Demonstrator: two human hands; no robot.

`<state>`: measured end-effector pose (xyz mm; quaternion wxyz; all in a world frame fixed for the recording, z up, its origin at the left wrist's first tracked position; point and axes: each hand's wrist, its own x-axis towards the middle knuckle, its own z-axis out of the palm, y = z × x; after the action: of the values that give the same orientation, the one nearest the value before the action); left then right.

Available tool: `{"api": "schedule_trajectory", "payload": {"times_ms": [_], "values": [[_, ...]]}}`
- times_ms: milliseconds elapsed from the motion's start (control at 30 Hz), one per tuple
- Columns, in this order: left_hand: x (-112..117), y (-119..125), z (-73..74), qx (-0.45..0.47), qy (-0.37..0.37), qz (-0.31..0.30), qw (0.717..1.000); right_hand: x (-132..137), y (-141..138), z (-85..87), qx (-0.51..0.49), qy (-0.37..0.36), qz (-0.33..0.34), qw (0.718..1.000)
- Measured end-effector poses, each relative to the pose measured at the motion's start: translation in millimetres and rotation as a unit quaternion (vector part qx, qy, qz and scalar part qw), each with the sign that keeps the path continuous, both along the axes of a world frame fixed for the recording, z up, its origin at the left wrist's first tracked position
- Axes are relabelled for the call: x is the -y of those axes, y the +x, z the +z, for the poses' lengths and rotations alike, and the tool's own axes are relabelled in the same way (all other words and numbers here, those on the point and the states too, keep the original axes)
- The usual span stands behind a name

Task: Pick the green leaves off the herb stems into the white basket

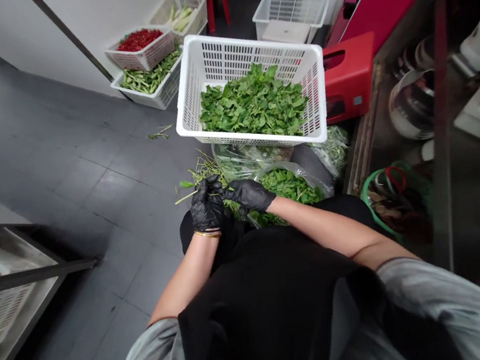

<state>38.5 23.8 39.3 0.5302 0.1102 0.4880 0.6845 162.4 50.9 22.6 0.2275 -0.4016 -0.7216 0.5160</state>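
Observation:
Black gloves cover both hands, which are close together above my lap. My left hand is closed on a thin green stem that sticks out to the left, with a small leaf near it. Fingers pinched, my right hand meets the left one; what lies between its fingertips is too small to make out. Just beyond the hands is a pile of bare stems. Below and right of them sits an open plastic bag of leafy greens. A white basket farther ahead holds picked green leaves.
A red stool stands right of the white basket. Farther back are baskets of red chillies, cut green vegetables and pale stalks. A green-rimmed bin and metal shelving are on the right; a metal rack is at left.

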Motion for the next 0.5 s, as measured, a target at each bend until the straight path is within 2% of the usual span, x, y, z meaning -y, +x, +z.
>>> {"api": "schedule_trajectory", "payload": {"times_ms": [67,133,200,267,333,367,433,467,500], "values": [[1,2,-2.3,0.006,-0.003,0.017,1.000,0,3,-2.6,0.007,-0.004,0.026,1.000],[1,-1,-2.3,0.010,-0.025,-0.003,1.000,3,7,-3.4,-0.027,-0.025,0.032,0.999],[0,-11,0.3,0.007,-0.038,-0.030,0.999,2,14,-1.2,-0.087,-0.082,-0.003,0.993],[-6,-31,3.8,-0.013,-0.043,-0.055,0.997,-9,29,6.1,-0.153,-0.142,-0.068,0.976],[-20,-56,4.5,-0.048,-0.053,-0.065,0.995,-41,50,18.1,-0.200,-0.137,-0.174,0.955],[-29,-69,2.6,-0.069,-0.069,-0.072,0.993,-65,62,24.4,-0.210,-0.103,-0.232,0.944],[-48,-91,-6.4,-0.109,-0.145,-0.162,0.970,-126,87,33.2,-0.210,0.001,-0.354,0.911],[-57,-100,-12.9,-0.127,-0.200,-0.216,0.947,-158,98,34.3,-0.175,0.049,-0.382,0.906],[-64,-107,-20.0,-0.162,-0.242,-0.247,0.924,-189,109,32.6,-0.122,0.085,-0.354,0.923]]}}
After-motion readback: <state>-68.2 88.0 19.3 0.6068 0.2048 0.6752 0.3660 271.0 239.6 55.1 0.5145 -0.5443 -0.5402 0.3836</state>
